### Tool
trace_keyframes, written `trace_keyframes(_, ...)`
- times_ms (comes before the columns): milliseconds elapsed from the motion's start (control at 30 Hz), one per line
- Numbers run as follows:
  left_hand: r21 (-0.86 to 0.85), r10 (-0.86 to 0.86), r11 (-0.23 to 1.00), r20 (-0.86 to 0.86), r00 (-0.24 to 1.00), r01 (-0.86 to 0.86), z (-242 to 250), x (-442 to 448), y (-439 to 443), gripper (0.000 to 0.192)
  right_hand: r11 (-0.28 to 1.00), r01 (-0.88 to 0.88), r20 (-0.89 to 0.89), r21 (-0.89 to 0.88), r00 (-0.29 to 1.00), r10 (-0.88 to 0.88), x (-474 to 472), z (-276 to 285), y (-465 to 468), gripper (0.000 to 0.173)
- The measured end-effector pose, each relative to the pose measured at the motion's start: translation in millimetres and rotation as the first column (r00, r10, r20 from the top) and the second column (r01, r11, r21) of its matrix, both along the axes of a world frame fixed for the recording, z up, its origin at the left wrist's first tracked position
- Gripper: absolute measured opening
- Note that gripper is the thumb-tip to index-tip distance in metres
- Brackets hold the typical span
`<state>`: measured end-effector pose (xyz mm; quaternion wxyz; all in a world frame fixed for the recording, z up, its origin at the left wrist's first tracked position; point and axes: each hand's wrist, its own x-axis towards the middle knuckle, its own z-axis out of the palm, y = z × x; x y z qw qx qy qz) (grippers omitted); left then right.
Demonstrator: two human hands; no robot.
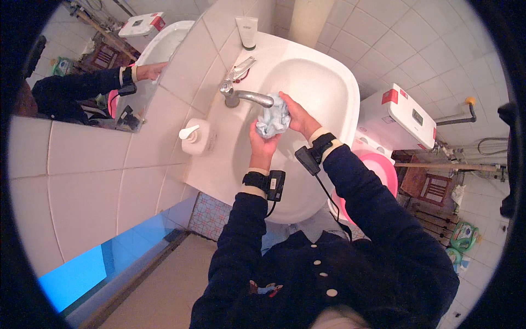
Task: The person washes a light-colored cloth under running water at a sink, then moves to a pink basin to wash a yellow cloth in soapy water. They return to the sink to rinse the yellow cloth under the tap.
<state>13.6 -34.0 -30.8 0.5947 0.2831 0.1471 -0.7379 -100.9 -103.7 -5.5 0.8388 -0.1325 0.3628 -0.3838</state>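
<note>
A crumpled pale blue cloth (273,119) is bunched between my two hands over the white washbasin (324,88). My left hand (263,144) holds it from the near left side, and my right hand (299,115) grips its right side. The metal faucet (250,98) reaches out to the cloth, its spout end just above the cloth's upper part. Whether water runs cannot be told. Both wrists wear black straps with small cabled devices.
On the basin's ledge stand a pump bottle (197,137), a squeeze tube (247,35) and a flattened tube (243,69) beside red beads. A mirror (123,103) hangs at the left. Right of the basin are a pink basin (390,177) and a white box (396,119).
</note>
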Motion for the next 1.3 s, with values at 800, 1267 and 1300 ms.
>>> trace_keyframes(800,-0.272,-0.087,0.943,0.352,0.932,0.191,23.0,6.7,55.3,0.045,0.978,-0.112,-0.215,-0.175,0.974,0.073,-48.7,52.3,74.1,0.061)
trace_keyframes(1267,-0.251,-0.661,0.729,-0.016,0.751,0.636,62.2,36.4,80.0,0.072,0.746,-0.454,-0.443,-0.488,0.865,0.236,-36.3,129.4,128.5,0.072)
trace_keyframes(1300,-0.247,-0.586,0.78,0.036,0.81,0.575,62.9,34.1,77.1,0.069,0.727,-0.474,-0.455,-0.497,0.856,0.247,-35.3,130.3,134.3,0.071)
